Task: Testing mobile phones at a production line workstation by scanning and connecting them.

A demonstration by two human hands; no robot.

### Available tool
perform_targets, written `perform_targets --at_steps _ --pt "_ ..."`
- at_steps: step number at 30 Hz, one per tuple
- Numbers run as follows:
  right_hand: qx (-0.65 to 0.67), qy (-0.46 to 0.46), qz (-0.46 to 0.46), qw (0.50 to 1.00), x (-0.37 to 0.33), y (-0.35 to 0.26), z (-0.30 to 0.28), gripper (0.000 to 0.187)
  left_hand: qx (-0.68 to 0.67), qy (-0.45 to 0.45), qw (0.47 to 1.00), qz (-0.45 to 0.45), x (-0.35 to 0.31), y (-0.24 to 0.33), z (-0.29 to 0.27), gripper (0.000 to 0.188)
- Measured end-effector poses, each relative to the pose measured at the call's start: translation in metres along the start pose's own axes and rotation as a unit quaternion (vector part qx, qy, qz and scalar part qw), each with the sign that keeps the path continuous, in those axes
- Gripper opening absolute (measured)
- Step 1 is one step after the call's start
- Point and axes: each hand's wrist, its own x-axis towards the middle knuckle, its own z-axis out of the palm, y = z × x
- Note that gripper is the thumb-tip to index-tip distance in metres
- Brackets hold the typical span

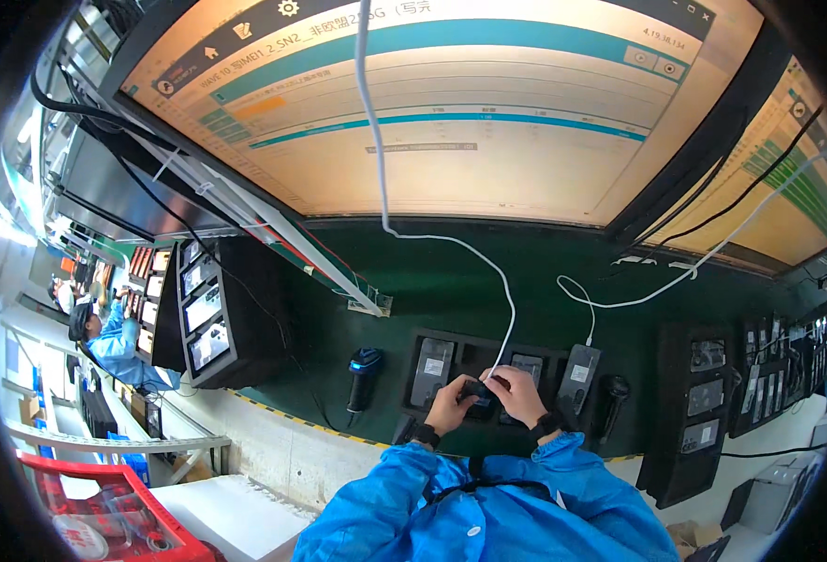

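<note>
Blue sleeves (385,487) were seen nearest, at the bottom centre of the frame. Above them, a small dark device (476,391) was held between both hands, low centre, over a black tray (474,352). It was gripped by the curled left hand (451,407), apparently so that it was steadied while a white cable (507,314) was pinched at its lower end by the narrowed fingertips of the right hand (520,397); whether the plug was seated could not be told. A labelled phone (432,371) was laid in the tray's left compartment, presumably kept sorted by the recess. Right of the tray, a grey device (578,377) was joined to another white cable (590,323). A scanner (364,379) was placed left of the tray on the green table (437,290), likely within easy reach. Beyond, a large monitor (470,178) was tilted across the upper frame, seemingly for easy reading.
</note>
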Motion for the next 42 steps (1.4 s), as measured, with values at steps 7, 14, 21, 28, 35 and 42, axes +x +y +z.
perform_targets --at_steps 7,14,21,28,35,42 --pt "0.032 0.010 0.016 0.999 0.003 -0.020 -0.005 0.014 0.012 -0.004 1.000 0.002 0.002 0.006 -0.004 0.030" --pt "-0.023 0.009 -0.005 1.000 0.005 -0.029 -0.006 0.016 -0.013 0.013 0.999 0.046 0.004 -0.004 -0.001 0.029" --pt "-0.059 0.017 -0.051 0.997 0.001 -0.016 0.000 0.015 0.030 0.013 0.999 0.041 0.005 -0.004 -0.001 0.028" --pt "-0.051 0.051 -0.030 0.997 -0.008 0.012 0.004 0.022 -0.001 -0.044 0.998 0.048 0.013 -0.009 -0.005 0.032" --pt "-0.341 0.433 0.195 0.812 -0.026 0.076 -0.064 0.040 0.019 0.089 0.996 0.020 0.074 -0.028 -0.007 0.052" --pt "-0.466 0.203 0.324 0.798 0.011 0.126 -0.117 0.039 0.055 0.154 0.985 0.046 0.015 -0.004 -0.032 0.035"
